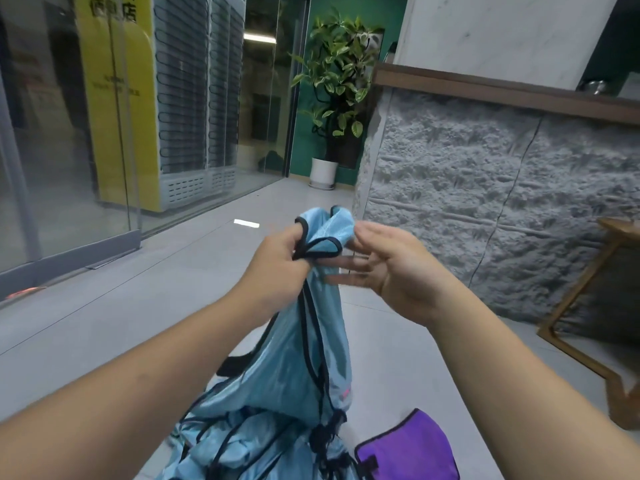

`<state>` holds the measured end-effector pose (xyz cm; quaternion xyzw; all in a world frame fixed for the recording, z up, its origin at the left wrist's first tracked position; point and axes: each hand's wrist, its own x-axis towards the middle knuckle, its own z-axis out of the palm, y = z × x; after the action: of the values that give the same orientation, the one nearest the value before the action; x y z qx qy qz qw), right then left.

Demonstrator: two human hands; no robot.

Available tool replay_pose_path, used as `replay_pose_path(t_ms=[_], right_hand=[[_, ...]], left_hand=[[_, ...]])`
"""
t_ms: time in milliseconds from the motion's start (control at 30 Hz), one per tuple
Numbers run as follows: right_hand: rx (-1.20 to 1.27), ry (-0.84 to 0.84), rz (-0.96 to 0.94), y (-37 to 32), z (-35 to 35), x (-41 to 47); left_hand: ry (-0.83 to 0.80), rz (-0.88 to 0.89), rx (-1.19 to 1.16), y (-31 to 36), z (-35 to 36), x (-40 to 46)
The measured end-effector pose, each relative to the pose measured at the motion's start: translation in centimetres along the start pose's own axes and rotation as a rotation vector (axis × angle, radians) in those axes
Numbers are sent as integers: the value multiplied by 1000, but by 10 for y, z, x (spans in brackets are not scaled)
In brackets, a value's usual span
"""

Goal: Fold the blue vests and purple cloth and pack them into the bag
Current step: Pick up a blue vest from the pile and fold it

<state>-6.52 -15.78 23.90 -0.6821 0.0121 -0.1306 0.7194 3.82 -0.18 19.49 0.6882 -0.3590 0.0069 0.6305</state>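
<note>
A light blue vest [298, 355] with black trim hangs in front of me. My left hand [277, 258] grips its bunched top, and the fabric sticks out above my fist. My right hand [388, 268] is just right of that top, fingers spread, fingertips touching or nearly touching the cloth. The hanging vest trails down into a heap of more blue vests [242, 448] on the floor at the bottom. A purple cloth [412, 448] with a black edge lies right of the heap. No bag can be made out.
Grey tiled floor [138, 323] spreads ahead. A rough grey stone counter [485, 209] with a wooden top stands at right, and a wooden stool frame [581, 296] before it. A potted plant [332, 98] stands at the back, glass walls at left.
</note>
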Motion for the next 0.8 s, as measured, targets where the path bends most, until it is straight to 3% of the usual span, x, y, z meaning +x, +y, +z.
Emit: replay_pose_path(t_ms=[133,367,533,667,800], right_hand=[[-110,358,-200,1,-24,9],[-277,-133,83,71,-36,12],[-398,-64,112,86,-29,10],[-236,-20,120,80,-37,10],[-166,-31,106,79,-40,8]], left_hand=[[-34,-8,-369,49,-16,27],[-137,-94,-574,58,-25,35],[-73,-197,-567,30,-35,36],[55,-298,-387,5,-48,41],[64,-386,-356,-18,-57,45]])
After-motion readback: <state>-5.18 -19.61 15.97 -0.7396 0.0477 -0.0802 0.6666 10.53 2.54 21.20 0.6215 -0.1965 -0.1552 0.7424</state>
